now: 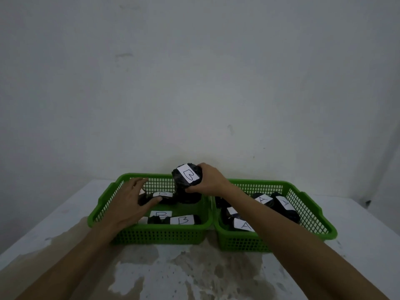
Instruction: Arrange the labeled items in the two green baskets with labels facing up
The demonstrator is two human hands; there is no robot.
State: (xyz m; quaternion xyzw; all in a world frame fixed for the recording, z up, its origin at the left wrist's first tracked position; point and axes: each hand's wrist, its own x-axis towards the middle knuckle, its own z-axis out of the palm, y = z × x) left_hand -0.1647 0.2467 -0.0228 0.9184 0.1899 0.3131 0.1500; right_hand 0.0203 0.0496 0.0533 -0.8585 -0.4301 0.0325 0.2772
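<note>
Sitting side by side on the stained table (194, 273) are two green baskets. The left basket (151, 234) shows four B-labelled black bundles, a fifth B bundle (187, 178) gripped above its far corner by the right hand (207, 180). The left hand (134, 198) presses loosely open on one bundle (label partly covered). The right basket (303, 215) shows three readable A labels; the forearm hides others.
</note>
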